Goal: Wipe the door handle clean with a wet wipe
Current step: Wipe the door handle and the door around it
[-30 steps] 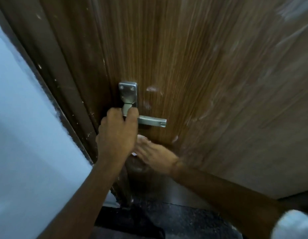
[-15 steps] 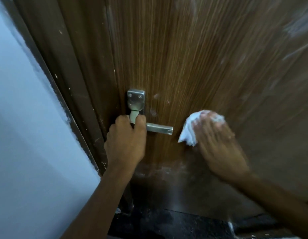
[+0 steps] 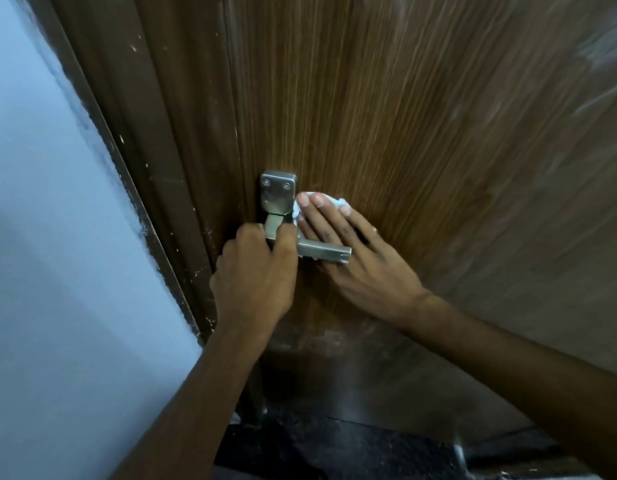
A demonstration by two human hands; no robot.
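Note:
A brushed-metal door handle [image 3: 322, 251] with a square back plate [image 3: 277, 194] sits on the brown wooden door [image 3: 404, 116]. My left hand [image 3: 257, 271] grips the lever near its pivot, fingers curled round it. My right hand [image 3: 355, 258] lies flat against the door behind the lever, pressing a white wet wipe [image 3: 341, 203] to the wood just right of the back plate. Only the wipe's edges show past my fingertips; the lever's free end crosses in front of my right fingers.
The dark brown door frame [image 3: 154, 161] runs down the left, with a pale blue wall [image 3: 51, 237] beyond it. A dark speckled floor [image 3: 334, 448] lies below the door.
My right hand has carried the wipe left and up, from open door surface to right beside the back plate and behind the lever. My left hand keeps its grip on the handle.

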